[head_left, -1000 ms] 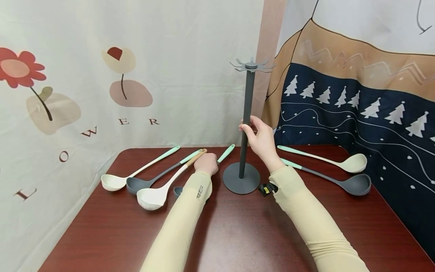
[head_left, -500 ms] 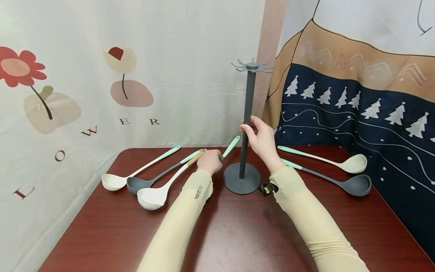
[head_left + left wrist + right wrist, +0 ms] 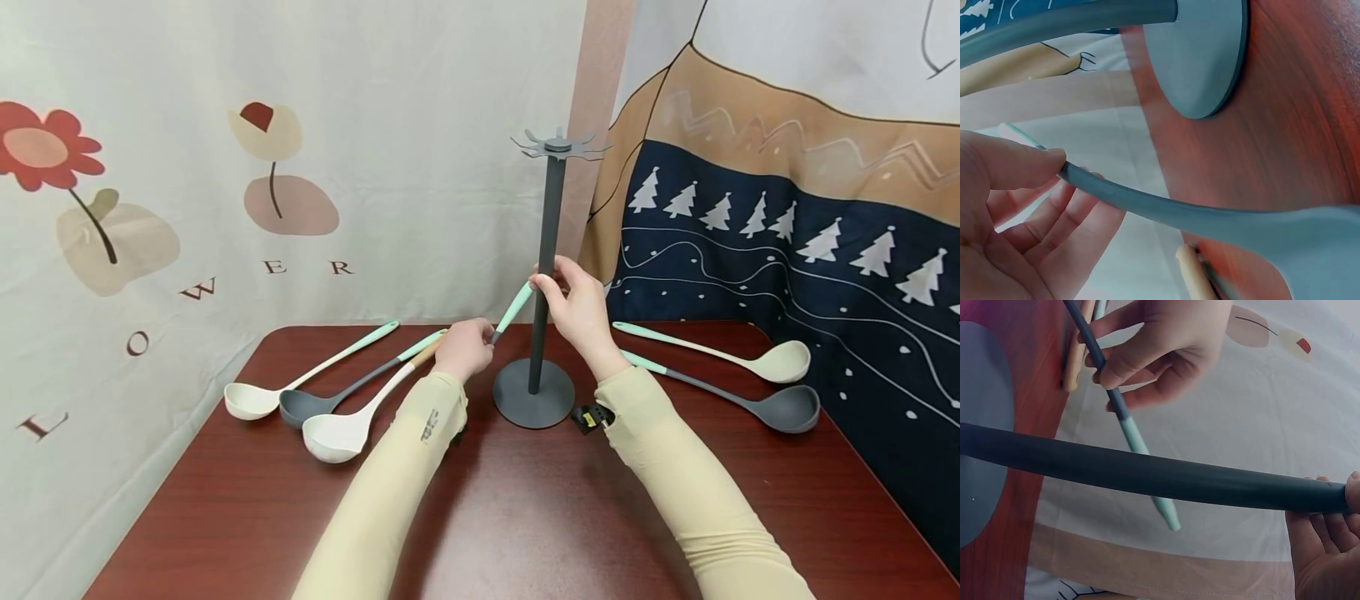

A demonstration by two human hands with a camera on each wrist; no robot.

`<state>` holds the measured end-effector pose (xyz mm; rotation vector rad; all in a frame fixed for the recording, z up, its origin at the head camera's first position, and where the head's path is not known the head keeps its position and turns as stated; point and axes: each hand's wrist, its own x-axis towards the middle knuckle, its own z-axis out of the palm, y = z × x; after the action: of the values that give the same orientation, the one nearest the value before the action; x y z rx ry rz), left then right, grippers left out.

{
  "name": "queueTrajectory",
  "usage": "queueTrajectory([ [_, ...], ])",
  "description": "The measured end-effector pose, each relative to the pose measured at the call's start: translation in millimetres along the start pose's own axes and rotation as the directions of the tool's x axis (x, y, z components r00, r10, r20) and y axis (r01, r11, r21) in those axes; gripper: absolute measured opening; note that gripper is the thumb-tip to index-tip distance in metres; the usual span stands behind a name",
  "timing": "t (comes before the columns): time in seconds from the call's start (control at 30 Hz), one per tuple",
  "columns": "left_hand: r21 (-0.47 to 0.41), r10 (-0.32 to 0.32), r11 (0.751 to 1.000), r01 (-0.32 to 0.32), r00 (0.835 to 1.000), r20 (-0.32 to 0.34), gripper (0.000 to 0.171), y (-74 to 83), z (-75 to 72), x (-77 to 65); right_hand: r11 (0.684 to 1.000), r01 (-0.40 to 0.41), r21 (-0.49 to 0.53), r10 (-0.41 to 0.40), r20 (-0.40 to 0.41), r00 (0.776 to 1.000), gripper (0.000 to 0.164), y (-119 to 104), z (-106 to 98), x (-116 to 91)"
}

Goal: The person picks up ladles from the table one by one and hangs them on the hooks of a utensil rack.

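Note:
My left hand (image 3: 465, 350) pinches the grey shaft of a ladle (image 3: 1191, 215) between thumb and fingers. Its mint-green handle (image 3: 514, 307) slants up to the right, with the tip near the pole. The head shows only in part at the edge of the left wrist view; in the head view my arm hides it. My right hand (image 3: 581, 308) grips the dark grey pole of an upright utensil stand (image 3: 551, 217) about halfway up. The stand has a round base (image 3: 517, 400) and a ring of bare hooks (image 3: 558, 148) on top.
Left on the table (image 3: 525, 517) lie a cream ladle (image 3: 251, 402), a grey ladle (image 3: 303, 408) and a white ladle (image 3: 333, 437) with a wooden handle. On the right lie another cream ladle (image 3: 780, 361) and grey ladle (image 3: 787, 408). Printed cloths hang behind.
My left hand has lifted the grey ladle off the table and moved slightly right and up, bringing the handle's end to the pole. My right hand stays on the pole.

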<state>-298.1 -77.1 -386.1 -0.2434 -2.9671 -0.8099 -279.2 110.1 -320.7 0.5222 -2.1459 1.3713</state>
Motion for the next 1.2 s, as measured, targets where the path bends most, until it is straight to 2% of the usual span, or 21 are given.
queueTrajectory([
  [0.57,-0.042,0.034,0.998,-0.037,0.996,-0.085,0.012,6.7,-3.4,-0.9,1.0,0.016,0.013,-0.016,-0.002,1.0,0.017,3.6,1.3,1.4],
  [1.03,-0.172,0.041,0.982,-0.075,0.98,-0.194,0.019,15.9,-8.8,-0.3,1.0,-0.002,-0.007,0.002,0.004,1.0,0.018,3.6,1.8,0.5],
  [1.2,-0.227,0.041,0.969,-0.093,0.974,-0.224,0.018,16.7,-10.4,-1.3,1.0,-0.006,-0.006,0.006,-0.001,1.0,0.016,3.7,1.7,0.3],
])
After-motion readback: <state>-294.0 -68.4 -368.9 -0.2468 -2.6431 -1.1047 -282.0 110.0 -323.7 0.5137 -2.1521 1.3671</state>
